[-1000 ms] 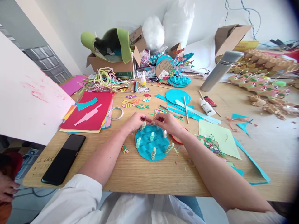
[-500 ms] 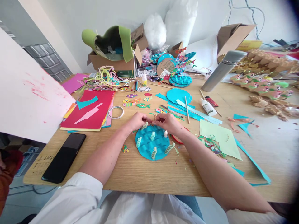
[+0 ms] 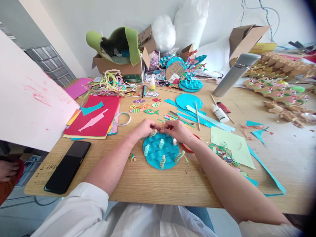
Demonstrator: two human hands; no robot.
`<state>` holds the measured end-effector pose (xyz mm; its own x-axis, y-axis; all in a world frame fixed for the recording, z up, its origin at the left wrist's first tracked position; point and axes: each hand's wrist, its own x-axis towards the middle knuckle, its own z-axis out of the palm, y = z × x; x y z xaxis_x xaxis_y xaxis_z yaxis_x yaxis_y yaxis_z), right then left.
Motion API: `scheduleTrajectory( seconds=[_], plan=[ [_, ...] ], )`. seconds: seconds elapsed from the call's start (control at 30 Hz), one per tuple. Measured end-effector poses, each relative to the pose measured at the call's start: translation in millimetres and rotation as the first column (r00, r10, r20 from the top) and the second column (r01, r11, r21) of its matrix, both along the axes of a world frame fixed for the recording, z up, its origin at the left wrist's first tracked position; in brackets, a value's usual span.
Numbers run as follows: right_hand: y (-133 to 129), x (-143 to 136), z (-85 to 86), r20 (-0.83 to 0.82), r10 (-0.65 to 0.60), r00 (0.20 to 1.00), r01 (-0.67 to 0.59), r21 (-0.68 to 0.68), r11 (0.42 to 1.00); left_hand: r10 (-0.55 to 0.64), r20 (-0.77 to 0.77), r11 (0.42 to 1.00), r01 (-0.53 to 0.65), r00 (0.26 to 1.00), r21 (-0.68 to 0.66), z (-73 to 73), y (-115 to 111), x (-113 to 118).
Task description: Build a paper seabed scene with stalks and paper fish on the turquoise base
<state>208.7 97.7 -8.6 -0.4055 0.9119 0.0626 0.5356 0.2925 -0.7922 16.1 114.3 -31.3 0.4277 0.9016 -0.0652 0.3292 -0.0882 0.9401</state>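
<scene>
A round blue woven paper disc lies on the table in front of me. Several pale green twisted coils and one small white piece stand on it. At the disc's far edge, a peach-coloured spiral coil rises upright between my fingertips. My right hand is closed in a pinch on this coil. From the other side, my left hand pinches at the coil's lower part, its fingertips partly hidden. One green coil is just below my left fingers.
A phone lies at the front left, near stacked coloured paper. Paper fish lie beyond my hands. On the right are a glue bottle, a tilted steel flask and paper scraps. Another person's hand shows at far left.
My hands have barely moved and still pinch the coil at the disc's far edge. At the far left, more of the other person's hand now shows.
</scene>
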Motion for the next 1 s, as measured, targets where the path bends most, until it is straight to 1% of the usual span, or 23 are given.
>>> scheduleTrajectory(
  seconds=[0.23,0.47,0.7,1.0],
  plan=[
    [-0.2,-0.5,1.2,0.019,0.003,1.000,-0.003,-0.011,1.000,-0.011,0.033,0.998,0.009,0.999,0.064,-1.1,3.1,1.8],
    [0.1,0.2,-2.6,-0.024,0.001,1.000,-0.001,-0.010,1.000,-0.034,0.053,0.993,0.028,0.998,0.115,-2.2,4.4,5.0],
    [1.3,1.2,-3.6,-0.030,0.012,0.999,-0.014,-0.038,0.999,-0.056,0.034,0.985,0.050,0.998,0.168,-4.7,5.3,4.8],
    [3.5,3.8,-9.9,-0.070,0.029,0.997,-0.033,-0.057,0.998,-0.094,0.007,0.969,0.090,0.996,0.228,-7.8,7.8,4.9]
  ],
)
